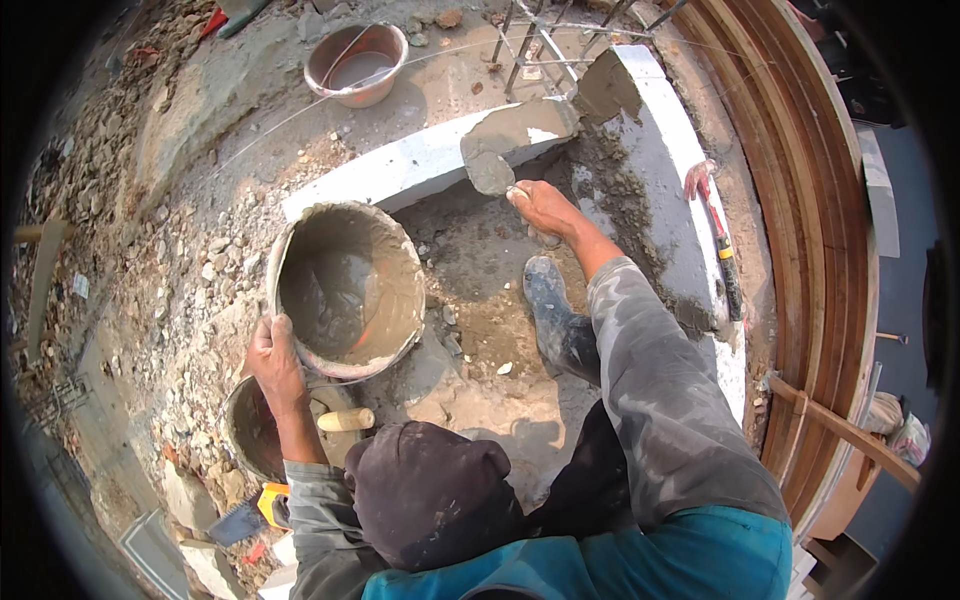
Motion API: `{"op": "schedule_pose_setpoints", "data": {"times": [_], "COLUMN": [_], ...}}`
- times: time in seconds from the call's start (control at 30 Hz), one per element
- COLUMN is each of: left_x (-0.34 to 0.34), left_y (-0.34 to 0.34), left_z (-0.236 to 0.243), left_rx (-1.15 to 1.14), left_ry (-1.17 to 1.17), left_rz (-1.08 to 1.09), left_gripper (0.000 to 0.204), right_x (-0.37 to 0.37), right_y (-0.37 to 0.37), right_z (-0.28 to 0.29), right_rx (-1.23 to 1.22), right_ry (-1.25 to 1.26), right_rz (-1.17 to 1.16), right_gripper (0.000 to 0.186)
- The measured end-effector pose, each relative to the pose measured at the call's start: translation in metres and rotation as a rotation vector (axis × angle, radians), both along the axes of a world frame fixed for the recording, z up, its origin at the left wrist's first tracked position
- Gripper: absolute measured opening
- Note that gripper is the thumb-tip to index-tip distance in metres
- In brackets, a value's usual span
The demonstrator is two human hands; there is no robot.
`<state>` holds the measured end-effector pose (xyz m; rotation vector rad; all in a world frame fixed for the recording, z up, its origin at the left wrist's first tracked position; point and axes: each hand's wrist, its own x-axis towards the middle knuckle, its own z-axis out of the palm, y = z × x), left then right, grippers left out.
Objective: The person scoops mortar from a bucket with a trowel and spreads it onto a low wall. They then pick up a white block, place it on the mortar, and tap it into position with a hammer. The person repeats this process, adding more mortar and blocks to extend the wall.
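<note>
My left hand (275, 365) grips the near left rim of a mortar-coated bucket (402, 240) with wet grey mix inside. My right hand (545, 215) holds a trowel (490, 172) by its handle, the blade loaded or smeared with mortar, over the top of a white block row (350, 180) whose right end is coated in fresh mortar. A second white block row (725, 390) runs down the right, partly covered in grey mortar, with a red-handled hammer (722, 250) lying on it. My rubber boot (548, 300) stands in the dirt between the rows.
A basin (355, 90) sits at the back, near steel rebar (530, 40). Another bucket (245, 430) with a wooden-handled tool (345, 420) and a yellow-handled saw (272, 505) are at lower left. Rubble (210, 260) covers the left ground; stacked timber boards (810, 250) line the right.
</note>
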<state>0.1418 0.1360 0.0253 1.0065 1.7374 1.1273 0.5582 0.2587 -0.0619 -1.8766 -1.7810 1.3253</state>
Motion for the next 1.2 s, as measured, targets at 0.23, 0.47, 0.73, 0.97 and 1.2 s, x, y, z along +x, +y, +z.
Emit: {"op": "schedule_pose_setpoints", "data": {"times": [0.23, 0.47, 0.73, 0.97, 1.2], "left_x": [-0.017, 0.012, 0.027, 0.000, -0.005], "left_y": [-0.006, -0.003, 0.001, 0.000, 0.004], "left_z": [-0.003, 0.004, -0.002, -0.007, -0.001], "left_rx": [-0.029, 0.007, 0.041, 0.013, -0.008], "left_ry": [-0.031, 0.050, 0.192, -0.028, -0.049], "left_rz": [0.069, -0.071, -0.078, 0.040, 0.082], "left_gripper": [0.020, 0.027, 0.030, 0.025, 0.023], "right_x": [-0.031, -0.144, -0.134, -0.031, 0.061], "right_y": [-0.062, -0.079, -0.083, -0.079, 0.001], "right_z": [0.088, 0.080, 0.076, 0.062, 0.059], "right_rx": [0.224, 0.324, -0.022, -0.074, 0.430], "right_ry": [-0.230, -0.513, 0.077, 0.410, -0.642], "right_rz": [0.256, 0.874, 0.831, 0.360, 0.206], "right_gripper": [0.033, 0.026, 0.035, 0.044, 0.038]}}
